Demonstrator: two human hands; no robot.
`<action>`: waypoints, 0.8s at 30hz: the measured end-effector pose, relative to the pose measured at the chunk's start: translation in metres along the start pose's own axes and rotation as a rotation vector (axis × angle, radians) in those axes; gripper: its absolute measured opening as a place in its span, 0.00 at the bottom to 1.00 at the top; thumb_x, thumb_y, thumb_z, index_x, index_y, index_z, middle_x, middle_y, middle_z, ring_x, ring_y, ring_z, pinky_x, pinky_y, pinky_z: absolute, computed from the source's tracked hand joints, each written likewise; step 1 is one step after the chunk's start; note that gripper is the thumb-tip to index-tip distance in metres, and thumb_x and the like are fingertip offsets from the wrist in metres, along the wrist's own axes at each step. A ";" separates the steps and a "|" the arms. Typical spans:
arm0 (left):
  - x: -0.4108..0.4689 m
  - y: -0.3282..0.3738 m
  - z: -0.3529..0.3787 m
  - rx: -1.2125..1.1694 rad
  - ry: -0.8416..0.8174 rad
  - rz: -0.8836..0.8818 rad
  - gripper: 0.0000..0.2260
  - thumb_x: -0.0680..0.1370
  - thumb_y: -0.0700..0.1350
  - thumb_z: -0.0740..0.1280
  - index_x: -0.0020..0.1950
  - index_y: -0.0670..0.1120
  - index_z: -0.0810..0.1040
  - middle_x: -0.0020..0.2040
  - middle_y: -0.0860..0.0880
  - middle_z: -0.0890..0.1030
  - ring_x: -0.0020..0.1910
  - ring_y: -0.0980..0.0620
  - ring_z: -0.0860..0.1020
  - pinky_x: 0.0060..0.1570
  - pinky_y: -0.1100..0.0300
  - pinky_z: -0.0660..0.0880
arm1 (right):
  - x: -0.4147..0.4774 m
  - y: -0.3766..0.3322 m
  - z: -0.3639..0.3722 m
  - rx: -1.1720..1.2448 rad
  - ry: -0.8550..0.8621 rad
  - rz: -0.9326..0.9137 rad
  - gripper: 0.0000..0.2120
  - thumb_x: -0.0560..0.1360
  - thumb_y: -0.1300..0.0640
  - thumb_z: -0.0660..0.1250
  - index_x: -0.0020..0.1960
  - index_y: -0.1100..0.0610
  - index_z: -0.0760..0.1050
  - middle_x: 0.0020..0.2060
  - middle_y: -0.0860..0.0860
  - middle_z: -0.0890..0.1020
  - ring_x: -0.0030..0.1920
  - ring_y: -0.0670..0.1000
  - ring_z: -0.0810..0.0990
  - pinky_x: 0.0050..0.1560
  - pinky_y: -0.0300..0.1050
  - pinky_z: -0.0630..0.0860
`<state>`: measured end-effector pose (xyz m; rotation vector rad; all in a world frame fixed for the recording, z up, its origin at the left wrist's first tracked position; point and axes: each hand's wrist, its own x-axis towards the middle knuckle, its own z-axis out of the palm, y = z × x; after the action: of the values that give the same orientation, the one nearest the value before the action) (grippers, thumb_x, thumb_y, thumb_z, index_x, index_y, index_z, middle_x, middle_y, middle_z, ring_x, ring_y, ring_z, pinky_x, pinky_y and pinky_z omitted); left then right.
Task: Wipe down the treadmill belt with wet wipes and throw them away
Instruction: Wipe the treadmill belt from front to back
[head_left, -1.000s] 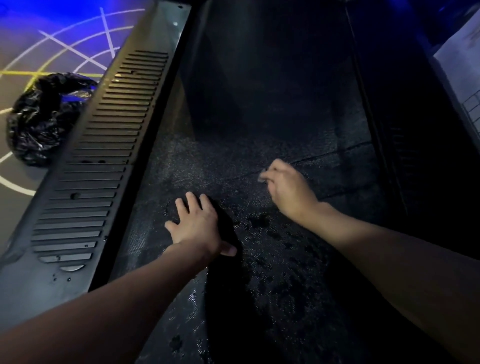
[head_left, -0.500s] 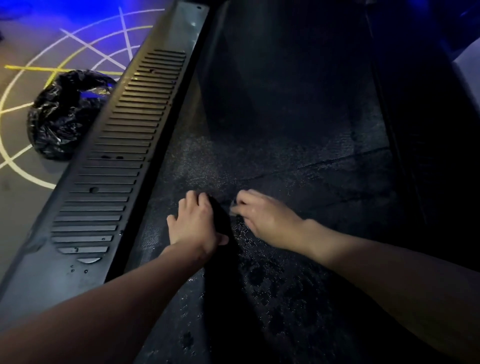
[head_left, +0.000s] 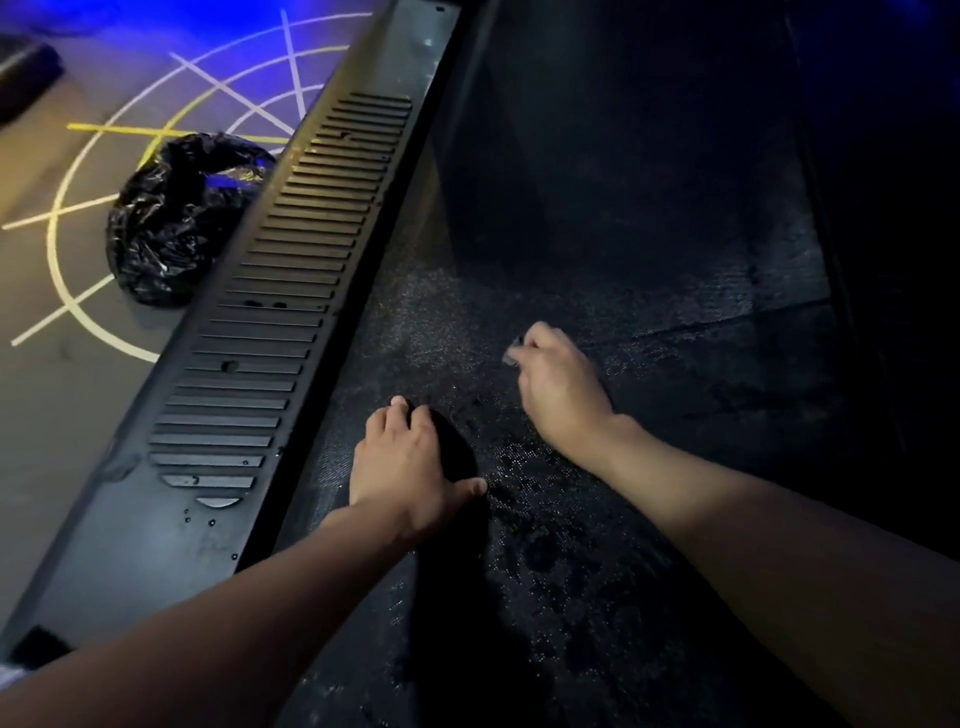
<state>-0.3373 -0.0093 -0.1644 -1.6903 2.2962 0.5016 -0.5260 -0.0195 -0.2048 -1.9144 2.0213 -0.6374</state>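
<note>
The black treadmill belt (head_left: 597, 218) runs up the middle of the view, with damp dark patches near me. My left hand (head_left: 410, 467) lies flat on the belt close to its left edge, fingers straight and thumb spread. My right hand (head_left: 558, 387) is further up the belt, fingers curled round a small wet wipe (head_left: 514, 349) whose grey corner shows at the fingertips. Most of the wipe is hidden inside the hand.
A ribbed dark side rail (head_left: 291, 291) borders the belt on the left. Beyond it a crumpled black rubbish bag (head_left: 176, 218) sits on the floor, over white and yellow floor lines (head_left: 62, 244). The belt's right side is in deep shadow.
My right hand has swept away from the left hand, up and to the right along the belt, with the wipe. The left hand has stayed pressed in place.
</note>
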 end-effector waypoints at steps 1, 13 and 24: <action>0.000 -0.004 -0.002 -0.011 -0.012 0.019 0.47 0.67 0.68 0.71 0.76 0.44 0.59 0.79 0.42 0.55 0.76 0.42 0.54 0.75 0.50 0.57 | -0.004 -0.010 0.004 -0.021 -0.015 -0.056 0.12 0.75 0.70 0.61 0.54 0.64 0.80 0.48 0.56 0.74 0.50 0.55 0.73 0.50 0.56 0.76; -0.006 -0.037 -0.005 0.140 -0.244 0.158 0.65 0.62 0.59 0.79 0.78 0.44 0.33 0.77 0.46 0.29 0.77 0.47 0.34 0.77 0.53 0.46 | 0.004 -0.044 0.022 0.023 -0.235 -0.381 0.11 0.76 0.69 0.63 0.55 0.62 0.79 0.47 0.55 0.74 0.49 0.55 0.73 0.47 0.54 0.76; -0.024 -0.045 0.006 -0.095 -0.191 -0.031 0.57 0.67 0.53 0.78 0.79 0.44 0.38 0.77 0.43 0.31 0.75 0.42 0.30 0.76 0.52 0.40 | 0.041 -0.068 0.043 0.026 -0.178 -0.244 0.10 0.78 0.63 0.58 0.54 0.61 0.76 0.52 0.54 0.72 0.53 0.55 0.72 0.51 0.52 0.74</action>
<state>-0.2874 0.0019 -0.1659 -1.6389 2.1387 0.7428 -0.4495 -0.0670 -0.2043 -2.1386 1.6816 -0.5236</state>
